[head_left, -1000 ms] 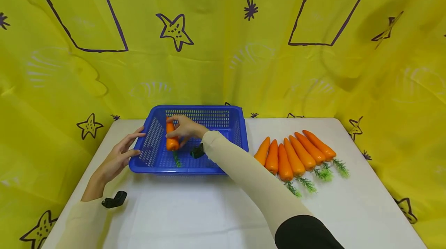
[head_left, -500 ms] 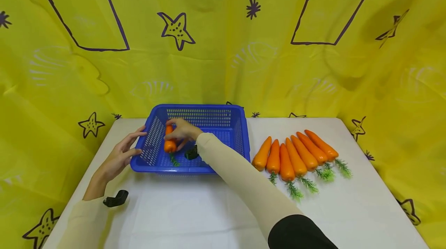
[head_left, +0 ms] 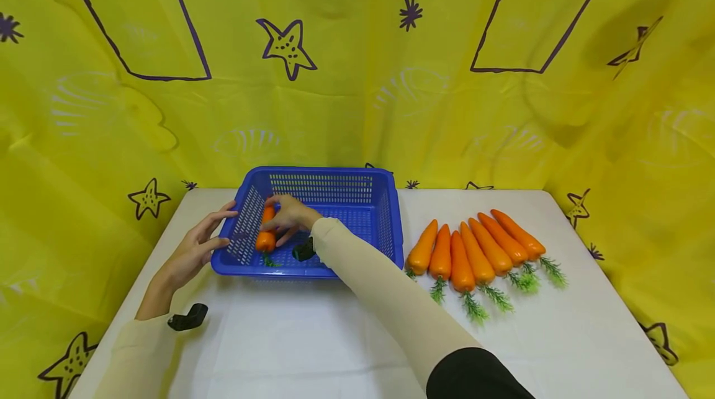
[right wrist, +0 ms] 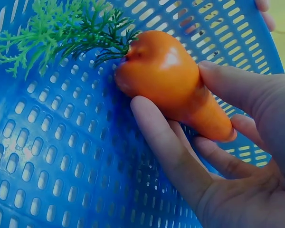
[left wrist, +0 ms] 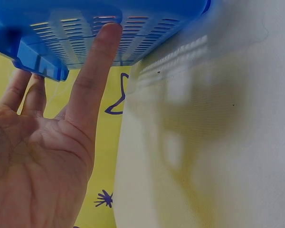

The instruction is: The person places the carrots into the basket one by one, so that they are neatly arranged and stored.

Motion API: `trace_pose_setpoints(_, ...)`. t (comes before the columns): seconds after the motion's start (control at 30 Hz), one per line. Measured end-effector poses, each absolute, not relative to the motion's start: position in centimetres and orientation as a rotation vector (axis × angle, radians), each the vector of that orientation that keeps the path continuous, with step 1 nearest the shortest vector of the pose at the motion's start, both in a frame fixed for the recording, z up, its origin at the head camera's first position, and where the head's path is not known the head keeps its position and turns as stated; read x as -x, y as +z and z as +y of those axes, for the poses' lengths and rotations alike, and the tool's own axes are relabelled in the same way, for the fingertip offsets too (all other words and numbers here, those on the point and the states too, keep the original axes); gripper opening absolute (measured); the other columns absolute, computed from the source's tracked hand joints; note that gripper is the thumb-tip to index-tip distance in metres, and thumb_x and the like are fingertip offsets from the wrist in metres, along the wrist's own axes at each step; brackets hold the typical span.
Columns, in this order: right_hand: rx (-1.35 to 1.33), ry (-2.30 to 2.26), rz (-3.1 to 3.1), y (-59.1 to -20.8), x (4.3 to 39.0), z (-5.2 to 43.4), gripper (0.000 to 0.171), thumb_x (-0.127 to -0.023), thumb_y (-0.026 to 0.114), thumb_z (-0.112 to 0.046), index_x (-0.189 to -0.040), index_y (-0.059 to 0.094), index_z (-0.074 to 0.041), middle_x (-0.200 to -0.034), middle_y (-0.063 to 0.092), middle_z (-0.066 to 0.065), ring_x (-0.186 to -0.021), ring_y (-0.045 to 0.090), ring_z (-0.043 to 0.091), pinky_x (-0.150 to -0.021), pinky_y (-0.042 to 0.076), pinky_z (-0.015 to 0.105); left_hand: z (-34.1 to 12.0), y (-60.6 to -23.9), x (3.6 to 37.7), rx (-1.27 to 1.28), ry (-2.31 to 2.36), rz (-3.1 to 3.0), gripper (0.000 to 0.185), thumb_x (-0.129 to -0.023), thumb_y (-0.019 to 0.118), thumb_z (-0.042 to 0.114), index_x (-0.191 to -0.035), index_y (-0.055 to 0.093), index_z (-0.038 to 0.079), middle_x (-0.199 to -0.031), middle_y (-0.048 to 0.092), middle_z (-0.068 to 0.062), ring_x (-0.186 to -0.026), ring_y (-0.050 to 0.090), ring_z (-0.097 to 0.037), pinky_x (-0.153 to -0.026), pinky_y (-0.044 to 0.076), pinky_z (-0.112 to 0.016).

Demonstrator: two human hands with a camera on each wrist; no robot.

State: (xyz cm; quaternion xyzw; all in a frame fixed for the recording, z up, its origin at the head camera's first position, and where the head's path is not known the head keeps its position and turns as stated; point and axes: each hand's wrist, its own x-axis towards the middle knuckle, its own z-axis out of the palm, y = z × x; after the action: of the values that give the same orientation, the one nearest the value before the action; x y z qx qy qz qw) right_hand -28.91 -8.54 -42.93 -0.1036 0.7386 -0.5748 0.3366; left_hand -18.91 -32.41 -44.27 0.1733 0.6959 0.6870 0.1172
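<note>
Inside the blue plastic basket (head_left: 385,219), my right hand (head_left: 295,213) holds an orange carrot (head_left: 266,240) close to the left wall. Thumb and fingers wrap around its body in the right wrist view, where its thick end (right wrist: 154,61) and green leafy top (right wrist: 80,35) point away from the palm. The top lies against the slotted basket floor. My left hand (head_left: 190,253) is at the basket's left rim with fingers extended. From the left wrist view, one fingertip (left wrist: 109,35) touches the outside of the wall, and other fingers (left wrist: 33,92) reach the rim.
Several carrots (head_left: 472,253) lie fanned out on the white table (head_left: 290,343) right of the basket, leafy tops toward the front. A yellow patterned curtain (head_left: 346,107) hangs right behind the table and along both sides.
My right hand has moved the carrot down and slightly left, closer to the basket's left wall. The left hand has stayed at the rim. The whole head view has shifted slightly.
</note>
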Motion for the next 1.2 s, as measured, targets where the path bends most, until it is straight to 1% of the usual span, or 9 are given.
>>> trace_pose_setpoints(0.37, 0.271, -1.471, 1.943, -43.1, 28.9, -8.7, 0.064, -0.089, 0.078, -0.001, -0.146, 0.051, -0.009, -0.112, 0.057, 0.017, -0.084, 0.066, 0.031, -0.061, 0.063, 0.044, -32.3, -44.3, 18.9, -0.524, 2.010, 2.030, 0.048, -0.106, 0.047, 0.000, -0.153, 0.039, 0.005, -0.174, 0.004, 0.000, -0.134, 0.045, -0.001, -0.091, 0.059, -0.036)
trace_pose_setpoints(0.5, 0.298, -1.443, 1.960, -43.0, 28.9, -8.6, 0.066, -0.089, 0.079, -0.004, -0.148, 0.049, -0.011, -0.113, 0.057, 0.016, -0.085, 0.066, 0.032, -0.063, 0.064, 0.045, -32.3, -44.3, 18.9, -0.521, 2.014, 2.024, 0.047, -0.106, 0.046, 0.000, -0.152, 0.039, 0.005, -0.174, 0.004, 0.000, -0.133, 0.049, -0.003, -0.089, 0.059, -0.037)
trace_pose_setpoints(0.63, 0.352, -1.381, 1.978, -42.4, 28.8, -8.2, 0.070, -0.091, 0.078, -0.008, -0.152, 0.044, -0.013, -0.120, 0.056, 0.017, -0.092, 0.068, 0.038, -0.068, 0.064, 0.048, -32.4, -44.3, 18.9, -0.523, 2.017, 2.015, 0.047, -0.106, 0.046, -0.001, -0.152, 0.039, 0.005, -0.174, 0.004, 0.001, -0.133, 0.050, -0.005, -0.088, 0.060, -0.038)
trace_pose_setpoints(0.77, 0.431, -1.284, 2.022, -41.5, 28.8, -7.3, 0.072, -0.094, 0.076, -0.011, -0.156, 0.040, -0.014, -0.137, 0.051, 0.020, -0.102, 0.068, 0.042, -0.072, 0.063, 0.050, -32.4, -44.3, 18.9, -0.519, 2.014, 2.027, 0.048, -0.106, 0.046, -0.001, -0.153, 0.040, 0.006, -0.173, 0.006, 0.002, -0.133, 0.047, -0.003, -0.088, 0.060, -0.037)
trace_pose_setpoints(0.87, 0.494, -1.202, 2.066, -40.7, 28.9, -6.4, 0.073, -0.095, 0.075, -0.012, -0.158, 0.038, -0.015, -0.146, 0.047, 0.023, -0.106, 0.067, 0.043, -0.074, 0.063, 0.050, -32.3, -44.3, 18.9, -0.509, 2.008, 2.038, 0.047, -0.106, 0.047, 0.000, -0.152, 0.040, 0.007, -0.173, 0.007, 0.003, -0.133, 0.044, -0.002, -0.088, 0.060, -0.036)
trace_pose_setpoints(1.03, 0.627, -1.037, 2.156, -39.1, 29.2, -4.4, 0.077, -0.094, 0.076, -0.014, -0.159, 0.035, -0.016, -0.143, 0.049, 0.027, -0.109, 0.065, 0.041, -0.076, 0.063, 0.050, -32.2, -44.3, 18.9, -0.501, 1.995, 2.050, 0.047, -0.106, 0.047, 0.001, -0.153, 0.040, 0.006, -0.174, 0.005, 0.002, -0.136, 0.038, -0.002, -0.090, 0.059, -0.034)
trace_pose_setpoints(1.1, 0.705, -0.964, 2.202, -38.5, 29.3, -3.6, 0.077, -0.095, 0.076, -0.016, -0.160, 0.035, -0.017, -0.143, 0.049, 0.028, -0.116, 0.063, 0.039, -0.075, 0.063, 0.049, -32.2, -44.4, 18.9, -0.500, 1.983, 2.067, 0.047, -0.106, 0.048, 0.002, -0.153, 0.040, 0.006, -0.174, 0.005, 0.001, -0.138, 0.035, -0.003, -0.091, 0.059, -0.033)
trace_pose_setpoints(1.13, 0.754, -0.935, 2.221, -38.2, 29.4, -3.1, 0.076, -0.095, 0.075, -0.016, -0.160, 0.035, -0.017, -0.147, 0.046, 0.028, -0.120, 0.060, 0.039, -0.075, 0.064, 0.048, -32.3, -44.4, 18.9, -0.501, 1.978, 2.077, 0.047, -0.106, 0.048, 0.002, -0.153, 0.040, 0.006, -0.174, 0.005, 0.001, -0.139, 0.033, -0.002, -0.092, 0.059, -0.032)
trace_pose_setpoints(1.2, 0.866, -0.862, 2.284, -37.6, 29.6, -2.3, 0.073, -0.097, 0.074, -0.020, -0.159, 0.036, -0.017, -0.150, 0.045, 0.025, -0.128, 0.055, 0.037, -0.073, 0.064, 0.043, -32.3, -44.4, 18.8, -0.505, 1.982, 2.080, 0.047, -0.106, 0.048, 0.002, -0.152, 0.040, 0.006, -0.174, 0.006, 0.001, -0.139, 0.034, -0.003, -0.091, 0.059, -0.032)
